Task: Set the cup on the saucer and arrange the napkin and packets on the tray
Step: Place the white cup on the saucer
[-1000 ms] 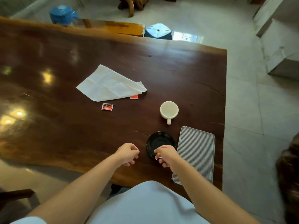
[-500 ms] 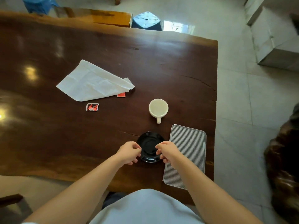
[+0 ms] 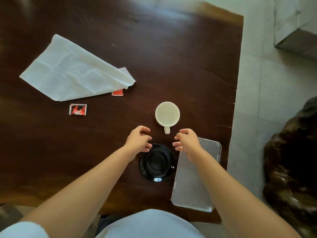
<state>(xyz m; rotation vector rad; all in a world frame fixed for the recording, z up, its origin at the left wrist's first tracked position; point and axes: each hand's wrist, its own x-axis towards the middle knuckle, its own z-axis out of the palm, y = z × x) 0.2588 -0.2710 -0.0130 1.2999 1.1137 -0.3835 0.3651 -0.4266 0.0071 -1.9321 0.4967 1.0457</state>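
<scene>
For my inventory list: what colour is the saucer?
The saucer is glossy black, best seen in the head view.

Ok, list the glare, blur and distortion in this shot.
Head view: pale glare washes the far part of the table; a small glint sits on the near rim of the saucer; the cup and loose packet read sharp; the dark shape at the right edge is smeared; the table's right edge bows from the wide lens.

Both bare forearms are reaching forward side by side. The left hand [image 3: 138,141] and the right hand [image 3: 187,140] are facing each other, fingers loosely curled and spread, holding nothing.
</scene>
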